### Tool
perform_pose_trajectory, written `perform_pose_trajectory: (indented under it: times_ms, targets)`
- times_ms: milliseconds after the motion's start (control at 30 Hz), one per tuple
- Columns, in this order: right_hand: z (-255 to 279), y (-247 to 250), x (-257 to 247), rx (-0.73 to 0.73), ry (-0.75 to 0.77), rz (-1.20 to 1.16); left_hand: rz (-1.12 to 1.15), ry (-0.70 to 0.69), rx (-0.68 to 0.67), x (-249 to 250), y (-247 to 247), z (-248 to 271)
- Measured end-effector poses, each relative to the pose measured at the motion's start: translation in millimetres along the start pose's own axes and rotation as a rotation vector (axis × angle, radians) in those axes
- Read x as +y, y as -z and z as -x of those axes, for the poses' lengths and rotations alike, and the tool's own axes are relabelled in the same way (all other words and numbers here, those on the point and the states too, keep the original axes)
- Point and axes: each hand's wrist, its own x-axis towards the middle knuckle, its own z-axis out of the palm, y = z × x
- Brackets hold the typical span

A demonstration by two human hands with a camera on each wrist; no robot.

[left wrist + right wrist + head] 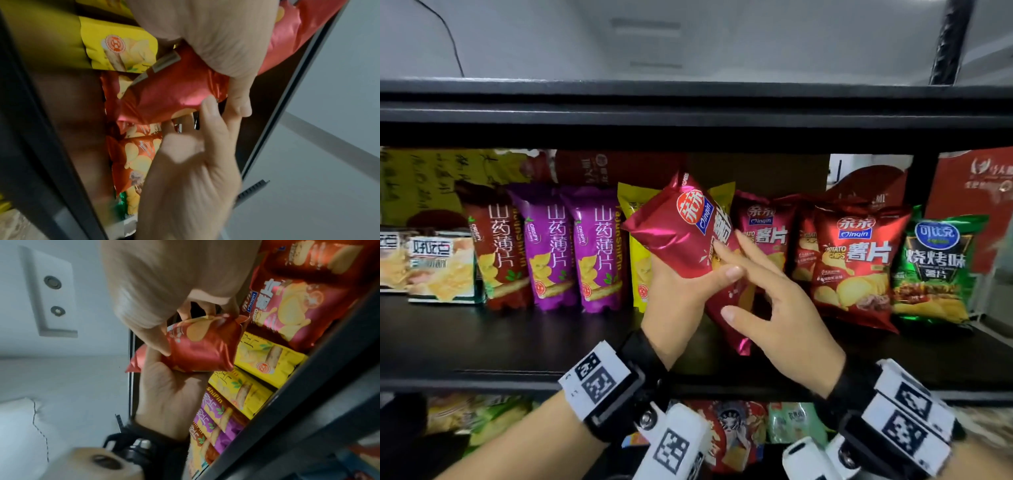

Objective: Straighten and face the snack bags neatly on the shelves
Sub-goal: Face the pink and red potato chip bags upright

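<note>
Snack bags are standing in a row along the black shelf, and one of them, a red chip bag, is being held out in front of that row, tilted with its top leaning left. The left hand is gripping the red chip bag from below, thumb wrapped across its front, while the right hand is resting relaxed fingers against the bag's lower right side without closing round it. Behind the held bag, a yellow bag is standing upright, with purple bags to its left and a magenta chip bag to its right; the slot meant for the held bag is probably between those two. Trouble could be coming from the tight spacing: pushing the puffy, slippery foil bag back in at this tilt is likely to be knocking the neighbours askew or toppling the yellow bag backward. Squeezing too hard is also risking crushed chips, and with only one hand truly holding, the bag may be sliding out.
</note>
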Motion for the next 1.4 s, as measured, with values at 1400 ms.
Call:
perform_pose_trajectory:
  times_ms: [1400]
  targets:
    - [-102.5,43.2,124.4,0.418,-0.669,0.231,-0.743,0.163,0.109,-36.4,58.7,-15.1]
